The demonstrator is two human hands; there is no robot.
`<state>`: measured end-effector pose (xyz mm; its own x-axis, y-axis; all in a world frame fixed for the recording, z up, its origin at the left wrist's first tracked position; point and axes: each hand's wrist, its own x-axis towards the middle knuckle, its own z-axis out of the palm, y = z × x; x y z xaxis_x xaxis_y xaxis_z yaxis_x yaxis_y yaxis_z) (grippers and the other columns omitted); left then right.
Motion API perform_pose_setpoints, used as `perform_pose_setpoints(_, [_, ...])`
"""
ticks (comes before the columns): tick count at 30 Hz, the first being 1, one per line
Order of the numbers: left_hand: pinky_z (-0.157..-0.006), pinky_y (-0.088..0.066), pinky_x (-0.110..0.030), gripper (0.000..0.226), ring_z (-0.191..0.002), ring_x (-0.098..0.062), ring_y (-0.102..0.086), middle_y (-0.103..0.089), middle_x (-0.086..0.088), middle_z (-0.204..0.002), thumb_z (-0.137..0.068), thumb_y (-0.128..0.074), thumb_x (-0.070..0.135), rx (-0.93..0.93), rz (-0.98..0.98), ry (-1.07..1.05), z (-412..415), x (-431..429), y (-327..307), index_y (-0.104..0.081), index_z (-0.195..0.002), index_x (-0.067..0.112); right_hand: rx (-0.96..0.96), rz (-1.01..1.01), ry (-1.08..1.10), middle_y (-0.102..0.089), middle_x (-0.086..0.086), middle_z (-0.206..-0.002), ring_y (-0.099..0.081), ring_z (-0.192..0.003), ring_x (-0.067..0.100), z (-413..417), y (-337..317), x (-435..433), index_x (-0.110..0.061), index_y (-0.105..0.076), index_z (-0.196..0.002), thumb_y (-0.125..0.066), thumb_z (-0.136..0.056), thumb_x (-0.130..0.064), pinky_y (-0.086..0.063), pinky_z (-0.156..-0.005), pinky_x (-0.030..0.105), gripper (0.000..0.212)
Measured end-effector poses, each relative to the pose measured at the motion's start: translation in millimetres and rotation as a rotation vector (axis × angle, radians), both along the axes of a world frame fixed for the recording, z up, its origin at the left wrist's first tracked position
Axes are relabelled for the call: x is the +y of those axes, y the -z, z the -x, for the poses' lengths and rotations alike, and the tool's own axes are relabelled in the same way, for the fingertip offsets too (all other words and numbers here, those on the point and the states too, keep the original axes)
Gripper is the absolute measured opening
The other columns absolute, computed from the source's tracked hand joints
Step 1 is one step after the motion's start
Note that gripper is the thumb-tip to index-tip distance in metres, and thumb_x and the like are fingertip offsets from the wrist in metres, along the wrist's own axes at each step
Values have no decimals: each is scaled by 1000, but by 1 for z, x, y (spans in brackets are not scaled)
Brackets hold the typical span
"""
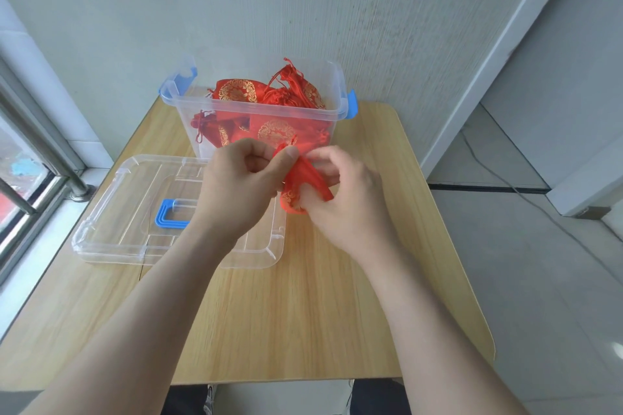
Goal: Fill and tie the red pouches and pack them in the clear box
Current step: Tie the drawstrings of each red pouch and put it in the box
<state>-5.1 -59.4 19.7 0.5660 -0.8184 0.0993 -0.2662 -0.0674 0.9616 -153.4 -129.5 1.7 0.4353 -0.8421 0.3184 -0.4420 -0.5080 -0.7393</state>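
A red pouch (296, 184) with gold print hangs between my two hands above the wooden table (303, 313). My left hand (239, 185) pinches its top edge with thumb and fingers. My right hand (340, 192) grips the pouch's right side, its fingers curled into the fabric. Just behind my hands stands the clear box (202, 111) with blue latches. It holds several red pouches (269, 101) with gold round patterns, some with their drawstrings pulled tight.
The box's clear lid (128, 212) with a blue handle lies flat on the table to the left, partly under my left forearm. A window with a metal rail is at the far left. A wall stands behind the table, and a cable runs along the floor at right.
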Motion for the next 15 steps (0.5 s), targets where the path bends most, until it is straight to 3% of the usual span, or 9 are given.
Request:
perform_pose_setpoints(2, [-79, -64, -52, 41, -72, -17, -76, -78, -4, -79, -96, -73, 48, 27, 22, 29, -2, 1, -4, -73, -94, 8, 35, 156, 73, -71, -10, -83, -66, -79, 20, -2, 7, 1, -28, -69, -103, -64, -97, -23, -55, -70, 41, 10])
perform_pose_setpoints(5, [-77, -64, -48, 42, -74, -14, -74, -76, 3, -91, -107, -52, 52, -19, 9, 0, -9, 1, -3, -74, -96, 17, -28, 211, 195, -73, -7, -80, -63, -67, 21, -3, 4, -2, -26, -65, -102, -59, -103, -25, -48, -61, 39, 6])
perform_pose_setpoints(10, [-76, -48, -32, 19, -96, -18, -68, -72, 6, -101, -103, -54, 27, -204, -151, -113, -25, 0, 9, -72, -107, 21, -195, 132, 215, -72, -1, -83, -71, -55, 20, -16, -19, -5, -25, -51, -106, -46, -112, -31, -52, -50, 37, 9])
perform_pose_setpoints(13, [-66, -41, -21, 22, -89, -18, -63, -72, -1, -99, -103, -52, 24, -266, -192, -98, -30, 2, 10, -72, -104, 13, -272, 245, 253, -72, 1, -81, -72, -63, 26, -27, -31, -9, -24, -49, -116, -50, -108, -27, -56, -58, 48, 9])
perform_pose_setpoints(15, [-65, -41, -22, 29, -85, -22, -63, -73, -8, -93, -104, -50, 24, -276, -193, -85, -31, 2, 10, -71, -97, 6, -298, 345, 327, -66, 1, -66, -61, -58, 27, -37, -43, -12, -16, -52, -116, -53, -105, -18, -48, -63, 43, 11])
